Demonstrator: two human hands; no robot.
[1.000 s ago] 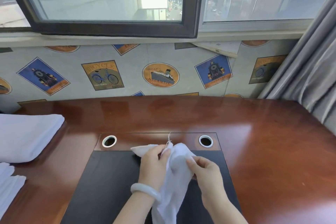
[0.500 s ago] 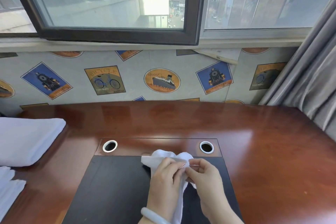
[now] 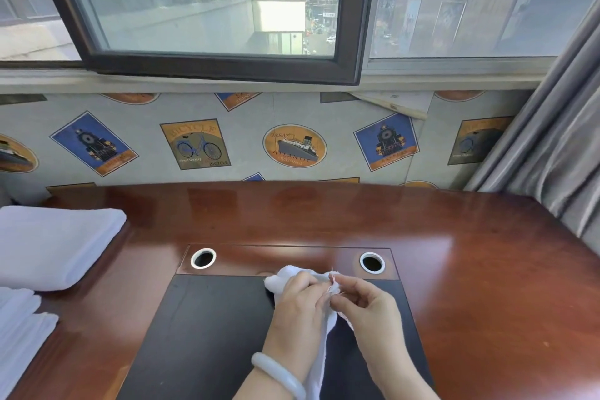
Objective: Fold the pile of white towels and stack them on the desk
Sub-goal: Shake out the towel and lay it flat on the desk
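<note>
Since a second ago the hands have drawn close together, and less of the towel shows above them.

Right fingertips (image 3: 335, 296), thumb against forefinger, pinch the towel (image 3: 283, 279) at a frayed spot, where a thin thread (image 3: 331, 270) stands up. The other fingers of the right hand (image 3: 368, 312) are loosely curled behind the pinch. Just beside it, knuckles almost touching, the left hand (image 3: 298, 313) grips the bunched cloth with its fingers curled over it. A white lump pokes out beyond the left knuckles, and a strip of towel hangs down between the two wrists toward the bottom edge. A pale bracelet (image 3: 278, 374) circles the left wrist.

Both hands are above the far end of a black pad (image 3: 201, 334) set into the glossy brown desk (image 3: 470, 269). Whether the towel touches the pad cannot be told. Past the pad, two ringed holes (image 3: 203, 258) lie left and right of the hands.

Well apart, at the desk's left end, lies a folded stack (image 3: 55, 243) of white towels, with more towels (image 3: 19, 328) nearer the left edge. Beyond the desk are a poster-print wall (image 3: 293, 146), a window (image 3: 211, 10) and, at right, a grey curtain (image 3: 552, 156).
</note>
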